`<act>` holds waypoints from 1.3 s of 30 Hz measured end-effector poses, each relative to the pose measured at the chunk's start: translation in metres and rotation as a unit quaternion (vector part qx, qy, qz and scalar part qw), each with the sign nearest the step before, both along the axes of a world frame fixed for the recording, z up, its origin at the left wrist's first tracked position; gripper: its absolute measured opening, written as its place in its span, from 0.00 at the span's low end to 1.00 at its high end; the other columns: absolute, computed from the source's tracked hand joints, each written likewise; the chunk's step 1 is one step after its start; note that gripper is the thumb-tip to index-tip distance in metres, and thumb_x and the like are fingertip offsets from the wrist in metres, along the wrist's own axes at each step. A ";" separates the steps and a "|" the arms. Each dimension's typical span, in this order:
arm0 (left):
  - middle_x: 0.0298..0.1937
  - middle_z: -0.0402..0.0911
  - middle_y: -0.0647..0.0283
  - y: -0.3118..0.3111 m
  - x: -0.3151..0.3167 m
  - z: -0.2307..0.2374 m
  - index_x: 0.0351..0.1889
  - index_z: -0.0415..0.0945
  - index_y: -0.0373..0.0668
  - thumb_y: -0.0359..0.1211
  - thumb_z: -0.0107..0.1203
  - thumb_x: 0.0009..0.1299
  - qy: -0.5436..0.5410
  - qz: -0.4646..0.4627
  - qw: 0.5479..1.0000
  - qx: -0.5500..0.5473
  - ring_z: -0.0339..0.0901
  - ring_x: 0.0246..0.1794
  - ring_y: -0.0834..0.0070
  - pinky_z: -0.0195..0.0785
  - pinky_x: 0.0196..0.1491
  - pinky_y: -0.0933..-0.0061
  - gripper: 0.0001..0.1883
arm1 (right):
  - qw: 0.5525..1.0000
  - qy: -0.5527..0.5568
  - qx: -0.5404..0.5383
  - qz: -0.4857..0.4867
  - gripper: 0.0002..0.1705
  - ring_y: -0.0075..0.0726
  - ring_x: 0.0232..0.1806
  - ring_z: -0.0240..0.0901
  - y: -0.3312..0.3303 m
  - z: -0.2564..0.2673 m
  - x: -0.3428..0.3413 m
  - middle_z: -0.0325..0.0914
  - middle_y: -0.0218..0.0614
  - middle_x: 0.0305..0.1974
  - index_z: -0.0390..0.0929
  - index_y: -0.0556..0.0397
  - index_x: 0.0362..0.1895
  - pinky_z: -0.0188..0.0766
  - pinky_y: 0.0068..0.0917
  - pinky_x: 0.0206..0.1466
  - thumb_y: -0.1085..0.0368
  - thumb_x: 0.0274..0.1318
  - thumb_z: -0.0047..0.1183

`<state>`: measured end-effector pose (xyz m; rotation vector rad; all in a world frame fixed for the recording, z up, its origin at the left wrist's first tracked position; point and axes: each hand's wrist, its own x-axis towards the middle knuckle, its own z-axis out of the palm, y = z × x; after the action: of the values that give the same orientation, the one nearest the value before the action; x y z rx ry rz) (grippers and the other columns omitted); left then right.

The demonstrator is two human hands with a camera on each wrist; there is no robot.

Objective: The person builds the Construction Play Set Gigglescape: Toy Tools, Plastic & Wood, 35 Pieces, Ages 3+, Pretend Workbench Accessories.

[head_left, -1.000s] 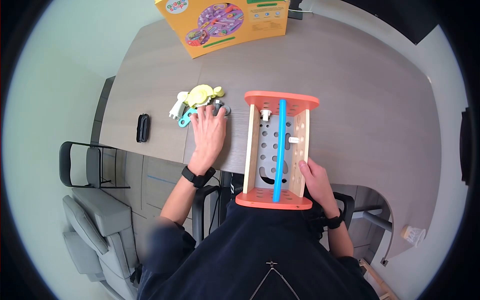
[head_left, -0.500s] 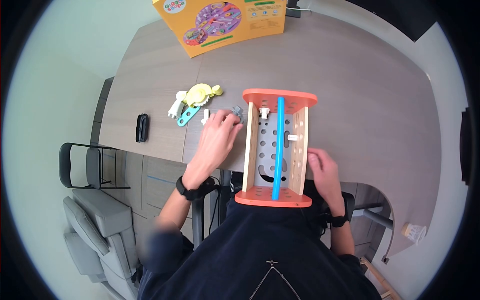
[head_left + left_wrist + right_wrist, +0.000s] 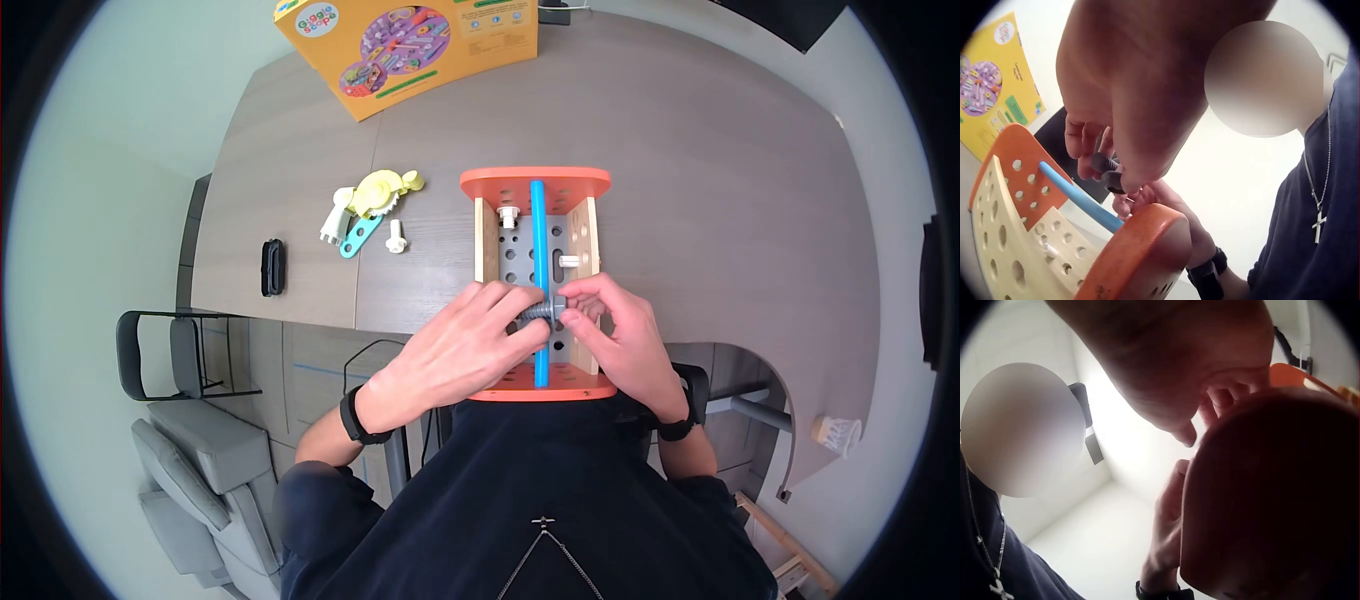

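Note:
A toy toolbox with orange end panels (image 3: 535, 180), pale perforated sides and a blue bar handle (image 3: 541, 240) stands at the table's near edge, against the person's front. Above it my left hand (image 3: 465, 340) pinches a grey toy bolt (image 3: 534, 311) by its threaded shank, which lies sideways across the bar. At the bolt's wider right end, my right hand (image 3: 625, 335) pinches with thumb and index finger. The left wrist view shows the ribbed shank (image 3: 1105, 164) between the left fingers. In the right wrist view an orange panel (image 3: 1272, 487) hides the bolt.
Left of the toolbox lie a white toy bolt (image 3: 396, 238), a teal strip with holes (image 3: 360, 237) and a yellow toy saw (image 3: 378, 192). A black case (image 3: 273, 268) sits farther left. A yellow-orange carton (image 3: 410, 50) stands at the back.
My left hand has lifted the grey bolt from the table and carried it right, over the toolbox. My right hand has moved from the toolbox's side up to the bolt. The white bolt is uncovered.

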<state>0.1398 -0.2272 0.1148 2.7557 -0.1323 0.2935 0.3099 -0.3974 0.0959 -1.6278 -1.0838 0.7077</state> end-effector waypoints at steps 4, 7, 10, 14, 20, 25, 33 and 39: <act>0.63 0.78 0.57 0.002 0.005 -0.001 0.47 0.78 0.44 0.34 0.68 0.73 0.001 -0.011 0.999 -0.046 0.77 0.60 0.55 0.73 0.59 0.54 0.11 | 0.999 0.049 0.002 -0.010 0.14 0.30 0.43 0.83 -0.009 -0.009 0.005 0.84 0.37 0.41 0.80 0.59 0.57 0.79 0.29 0.49 0.67 0.72 0.62; 0.63 0.79 0.57 0.008 0.011 0.007 0.48 0.77 0.43 0.32 0.66 0.73 -0.011 0.000 0.996 -0.091 0.78 0.64 0.53 0.72 0.65 0.51 0.10 | 0.990 0.134 0.008 -0.035 0.13 0.28 0.47 0.84 -0.020 -0.014 0.014 0.85 0.35 0.44 0.79 0.60 0.58 0.80 0.29 0.54 0.70 0.73 0.60; 0.58 0.82 0.57 0.019 0.008 0.007 0.48 0.77 0.43 0.31 0.65 0.74 0.021 0.037 0.996 -0.083 0.80 0.63 0.54 0.70 0.71 0.48 0.09 | 0.982 0.172 0.019 -0.080 0.13 0.26 0.50 0.84 -0.042 -0.022 0.033 0.84 0.34 0.47 0.78 0.61 0.59 0.79 0.29 0.58 0.73 0.74 0.57; 0.46 0.85 0.59 0.030 0.010 -0.007 0.49 0.76 0.43 0.33 0.65 0.75 0.058 0.060 0.996 -0.028 0.84 0.54 0.61 0.63 0.78 0.44 0.11 | 0.974 0.165 0.008 -0.155 0.13 0.25 0.50 0.83 -0.069 -0.047 0.056 0.83 0.33 0.48 0.77 0.60 0.59 0.77 0.26 0.59 0.74 0.74 0.57; 0.44 0.85 0.61 0.035 0.028 -0.027 0.53 0.76 0.42 0.36 0.68 0.73 0.130 0.051 0.990 0.025 0.84 0.52 0.62 0.58 0.80 0.43 0.16 | 0.969 0.188 -0.055 -0.151 0.13 0.22 0.49 0.81 -0.087 -0.088 0.064 0.83 0.33 0.47 0.77 0.60 0.59 0.77 0.24 0.56 0.72 0.75 0.57; 0.43 0.84 0.61 0.031 0.041 -0.052 0.54 0.78 0.43 0.37 0.68 0.72 0.132 -0.023 0.976 0.172 0.83 0.55 0.63 0.59 0.79 0.45 0.17 | 0.968 0.204 -0.104 -0.107 0.14 0.23 0.49 0.82 -0.081 -0.108 0.052 0.85 0.35 0.46 0.76 0.60 0.61 0.79 0.25 0.55 0.70 0.76 0.57; 0.44 0.82 0.61 0.019 0.058 -0.069 0.55 0.77 0.42 0.33 0.67 0.70 0.186 -0.080 0.976 0.083 0.80 0.54 0.60 0.69 0.61 0.54 0.18 | 0.965 0.221 -0.114 -0.078 0.15 0.26 0.50 0.85 -0.069 -0.112 0.047 0.88 0.41 0.47 0.75 0.60 0.62 0.79 0.26 0.54 0.71 0.76 0.56; 0.44 0.82 0.58 0.010 0.070 -0.075 0.55 0.76 0.38 0.28 0.68 0.68 0.186 -0.070 0.980 -0.011 0.79 0.55 0.57 0.73 0.57 0.55 0.19 | 0.963 0.239 -0.103 -0.072 0.14 0.28 0.51 0.86 -0.064 -0.116 0.042 0.87 0.42 0.46 0.76 0.60 0.60 0.81 0.27 0.54 0.74 0.75 0.56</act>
<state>0.2094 -0.2168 0.0400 2.7053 -0.2217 -0.2559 0.3521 -0.4612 -0.0201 -1.5754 -0.5523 1.0752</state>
